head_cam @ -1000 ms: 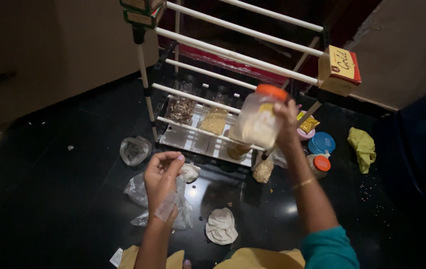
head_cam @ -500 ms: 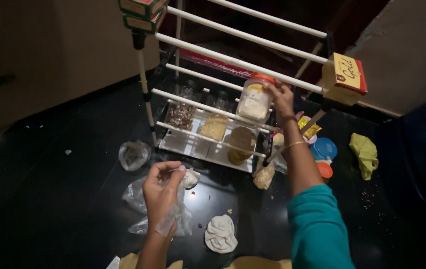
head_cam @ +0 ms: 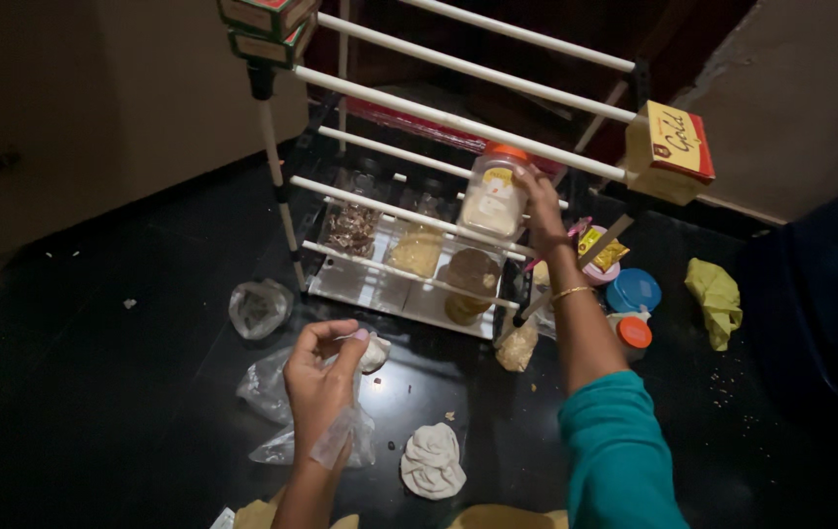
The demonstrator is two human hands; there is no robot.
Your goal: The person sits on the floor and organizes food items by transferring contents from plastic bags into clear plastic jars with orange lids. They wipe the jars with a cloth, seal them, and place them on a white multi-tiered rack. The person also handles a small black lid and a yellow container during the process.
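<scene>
My right hand (head_cam: pixel 541 211) grips a clear plastic jar (head_cam: pixel 493 196) with an orange lid and pale contents. It holds the jar upright between the white bars of a rack (head_cam: pixel 439 122), above a white tray (head_cam: pixel 365 284) of grains and spices. Nearer to me, my left hand (head_cam: pixel 323 377) is raised above the dark floor. Its fingers pinch a crumpled clear plastic bag (head_cam: pixel 341 436).
Around the rack lie a knotted clear bag (head_cam: pixel 258 307), more crumpled bags (head_cam: pixel 267 387), a white cloth lump (head_cam: pixel 433 458), a small filled pouch (head_cam: pixel 517 346), a blue lid (head_cam: pixel 633 290), an orange-capped jar (head_cam: pixel 632 334), a green cloth (head_cam: pixel 716 297) and a red-and-yellow box (head_cam: pixel 674 149).
My right hand has carried the jar up and forward, from in front of the rack to between its bars. My left hand has kept the plastic bag and moved little.
</scene>
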